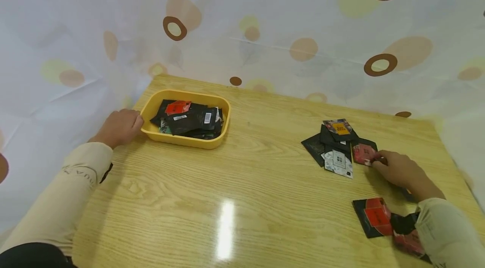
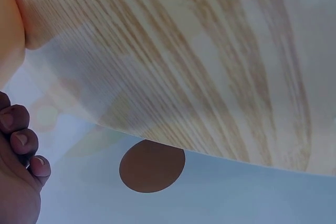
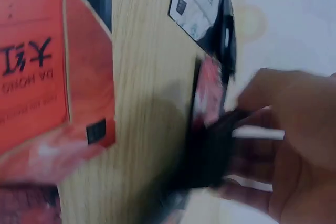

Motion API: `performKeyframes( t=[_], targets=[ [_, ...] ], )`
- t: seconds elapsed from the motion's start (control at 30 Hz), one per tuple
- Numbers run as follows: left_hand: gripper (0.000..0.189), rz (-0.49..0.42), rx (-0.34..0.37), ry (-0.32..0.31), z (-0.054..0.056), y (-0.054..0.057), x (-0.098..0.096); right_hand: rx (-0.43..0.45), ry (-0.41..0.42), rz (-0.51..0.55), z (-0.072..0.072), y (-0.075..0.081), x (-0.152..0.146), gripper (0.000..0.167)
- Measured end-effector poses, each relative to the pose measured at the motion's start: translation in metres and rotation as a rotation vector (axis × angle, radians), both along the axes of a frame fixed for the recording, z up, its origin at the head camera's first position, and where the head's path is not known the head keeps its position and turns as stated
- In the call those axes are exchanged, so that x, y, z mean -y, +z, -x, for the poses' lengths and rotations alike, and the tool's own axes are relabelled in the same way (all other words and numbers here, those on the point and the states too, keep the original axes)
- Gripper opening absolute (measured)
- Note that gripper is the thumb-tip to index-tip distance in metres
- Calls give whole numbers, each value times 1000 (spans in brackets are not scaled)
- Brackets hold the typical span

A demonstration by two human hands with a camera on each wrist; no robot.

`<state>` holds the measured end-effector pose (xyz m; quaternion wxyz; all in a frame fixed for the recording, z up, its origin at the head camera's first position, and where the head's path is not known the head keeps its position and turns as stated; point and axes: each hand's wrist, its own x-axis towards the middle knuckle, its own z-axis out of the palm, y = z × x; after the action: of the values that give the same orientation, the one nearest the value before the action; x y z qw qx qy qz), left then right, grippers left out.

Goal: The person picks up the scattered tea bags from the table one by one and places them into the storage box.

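My left hand (image 1: 120, 128) is at the left end of a yellow plastic basket (image 1: 188, 142), its fingers curled against the rim; the exact contact is hidden. In the left wrist view several curled fingertips (image 2: 23, 142) show just below the basket's edge (image 2: 11, 30). Over on the right, my right hand (image 1: 403, 171) pinches the near corner of a black-and-red tea packet (image 1: 363, 154) between thumb and finger. This packet lies at the right side of a small heap of packets. Dark packet material (image 3: 210, 150) at the fingers is blurred in the right wrist view.
Black packets (image 1: 191, 120) fill the basket. The heap includes a white-fronted packet (image 1: 338, 163) and an orange-labelled one (image 1: 341, 128). Nearer lie a red-labelled packet (image 1: 378, 216) and another (image 1: 409, 240) partly under the right sleeve. A patterned curtain (image 1: 265, 28) borders the wooden table (image 1: 265, 167).
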<state>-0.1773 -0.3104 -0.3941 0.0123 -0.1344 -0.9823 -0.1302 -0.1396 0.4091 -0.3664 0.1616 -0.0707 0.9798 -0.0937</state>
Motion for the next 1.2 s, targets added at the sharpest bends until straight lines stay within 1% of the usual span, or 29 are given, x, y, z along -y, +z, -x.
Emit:
performKeyframes(
  t=[0.07,0.13,0.23,0.3,0.37,0.43,0.53,0.6,0.73,0.77,0.87,0.97,1.07,1.13,1.2],
  targets=[
    [38,6,-5,5,0,0,1,-51,42,24,-3,2,6,34],
    [37,11,-6,9,0,-1,1,-97,73,50,-5,6,15,30],
    [37,16,-9,5,1,-2,2,-163,96,71,-7,17,33,27],
    [37,17,-12,0,1,-3,2,-193,113,100,-7,27,48,30],
    [37,17,-10,1,2,-2,3,-224,126,147,-7,36,66,31],
    [37,12,-8,7,2,-2,4,-254,134,216,-5,41,86,32],
    [38,6,-8,13,3,-1,5,-257,107,344,0,43,119,37],
    [38,2,-8,12,3,-1,5,-199,70,455,5,40,141,39],
    [39,3,0,5,2,-1,2,15,-17,746,18,31,191,39],
    [39,1,8,4,2,-2,2,67,-37,802,20,29,204,36],
    [40,-1,20,1,0,-5,1,184,-70,940,25,23,246,31],
    [40,-15,22,-3,-2,-8,0,261,-107,1026,29,19,285,31],
    [40,-19,4,-8,-2,-8,0,316,-164,1109,38,18,318,30],
    [39,-17,-6,-12,-1,-7,0,342,-197,1131,45,19,336,30],
    [38,-8,-12,-11,1,-6,2,360,-236,1132,50,20,353,31]
  ],
)
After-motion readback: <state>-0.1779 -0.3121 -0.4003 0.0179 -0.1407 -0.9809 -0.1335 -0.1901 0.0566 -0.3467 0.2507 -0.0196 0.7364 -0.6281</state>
